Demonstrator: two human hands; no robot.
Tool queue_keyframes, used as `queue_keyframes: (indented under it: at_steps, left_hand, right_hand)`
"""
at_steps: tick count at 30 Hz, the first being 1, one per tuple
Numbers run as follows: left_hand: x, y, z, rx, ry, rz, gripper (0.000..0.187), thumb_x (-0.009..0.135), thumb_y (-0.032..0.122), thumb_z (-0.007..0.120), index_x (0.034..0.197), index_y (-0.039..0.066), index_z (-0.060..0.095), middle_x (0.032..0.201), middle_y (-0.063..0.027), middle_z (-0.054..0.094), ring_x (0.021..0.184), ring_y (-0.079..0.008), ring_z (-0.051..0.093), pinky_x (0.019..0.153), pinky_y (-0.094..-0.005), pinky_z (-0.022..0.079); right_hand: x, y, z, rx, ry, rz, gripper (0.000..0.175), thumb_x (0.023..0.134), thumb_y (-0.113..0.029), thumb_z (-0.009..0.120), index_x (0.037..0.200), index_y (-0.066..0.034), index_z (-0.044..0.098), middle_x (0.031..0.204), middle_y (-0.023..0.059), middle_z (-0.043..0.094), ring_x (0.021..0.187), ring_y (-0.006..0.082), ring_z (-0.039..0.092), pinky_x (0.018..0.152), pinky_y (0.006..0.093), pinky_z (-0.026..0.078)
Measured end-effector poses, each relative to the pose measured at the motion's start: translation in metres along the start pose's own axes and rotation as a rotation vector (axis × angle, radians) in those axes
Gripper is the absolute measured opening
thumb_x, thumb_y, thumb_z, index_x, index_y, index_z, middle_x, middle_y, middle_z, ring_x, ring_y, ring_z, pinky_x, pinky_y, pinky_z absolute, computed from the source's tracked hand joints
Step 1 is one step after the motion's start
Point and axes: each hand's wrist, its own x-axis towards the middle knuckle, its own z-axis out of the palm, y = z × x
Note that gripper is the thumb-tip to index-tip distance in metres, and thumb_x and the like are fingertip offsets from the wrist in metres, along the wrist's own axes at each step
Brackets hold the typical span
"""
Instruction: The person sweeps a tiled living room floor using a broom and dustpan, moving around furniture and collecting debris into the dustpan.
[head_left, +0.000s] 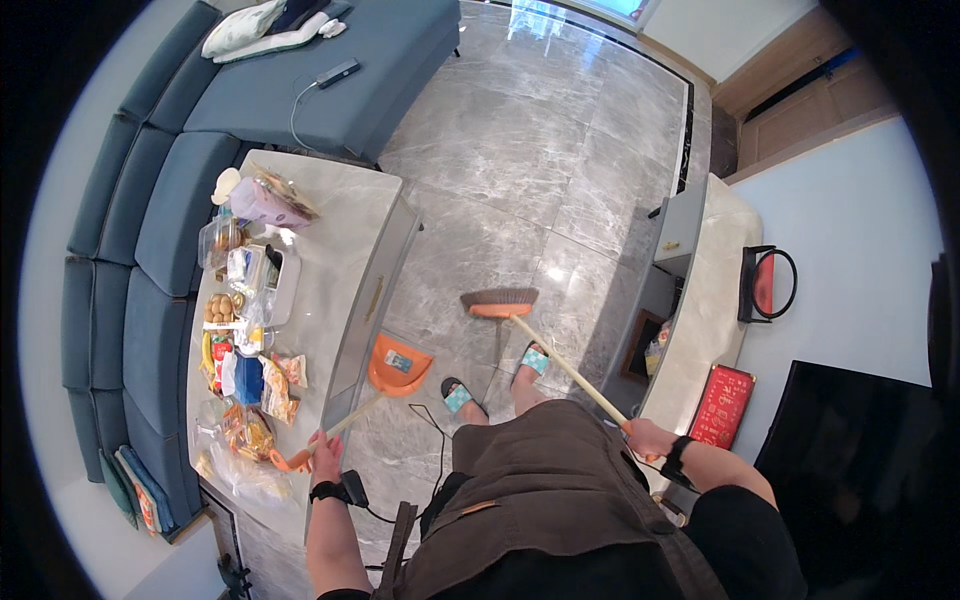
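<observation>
My left hand (325, 456) is closed around the handle of an orange dustpan (400, 366), near the coffee table's front edge. The dustpan's pan rests on the tiled floor beside the coffee table, left of my slippered feet. In my right hand (649, 439) is the upper end of a broom's pale yellow handle. That handle slants down to the orange broom head (500, 306), whose dark bristles touch the floor ahead of my feet and point away from me.
At the left, a coffee table (337, 255) holds food packages, eggs and containers, with a blue sofa (169, 210) behind. A low TV cabinet (724, 262) and a television (847, 465) stand at the right. A black cable (442, 442) hangs near my left side.
</observation>
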Motion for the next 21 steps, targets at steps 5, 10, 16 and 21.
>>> queue_keyframes:
  at_steps: [5,10,16,21]
  left_hand:
    - [0.015,-0.015,-0.019,-0.106,0.103,-0.048,0.032,0.083,0.030,0.055,0.109,0.016,0.042,0.093,-0.0083,0.054,0.078,-0.0167,0.058,0.060,-0.0265,0.049]
    - [0.010,-0.022,-0.038,-0.204,0.130,-0.094,0.032,0.082,0.028,0.056,0.108,0.016,0.043,0.090,-0.0081,0.053,0.080,-0.0186,0.057,0.065,-0.0267,0.050]
    - [-0.002,-0.033,-0.051,-0.294,0.142,-0.047,0.033,0.080,0.024,0.059,0.107,0.013,0.043,0.095,-0.0105,0.051,0.082,-0.0201,0.057,0.066,-0.0265,0.050]
    - [-0.009,-0.035,-0.052,-0.329,0.129,-0.100,0.040,0.080,0.023,0.059,0.111,0.007,0.038,0.111,-0.0172,0.042,0.086,-0.0233,0.056,0.066,-0.0275,0.050]
  right_hand:
    - [-0.023,-0.023,-0.023,0.009,0.191,0.021,0.014,0.073,-0.009,0.050,0.079,0.0038,0.050,0.058,0.0170,0.053,0.040,0.0256,0.054,0.033,0.0342,0.045]
    - [0.037,-0.074,-0.067,-0.177,0.534,-0.257,0.023,0.077,-0.013,0.049,0.067,0.0072,0.052,0.053,0.0195,0.053,0.043,0.0279,0.056,0.034,0.0370,0.041]
    - [0.127,-0.198,-0.137,-0.080,0.493,-0.206,0.023,0.070,-0.002,0.042,0.086,0.0069,0.055,0.061,0.0201,0.057,0.044,0.0284,0.057,0.039,0.0346,0.047]
    - [0.171,-0.234,-0.135,-0.692,0.557,-0.307,0.018,0.069,-0.008,0.049,0.075,0.0008,0.063,0.077,0.0204,0.060,0.075,0.0300,0.060,0.065,0.0385,0.049]
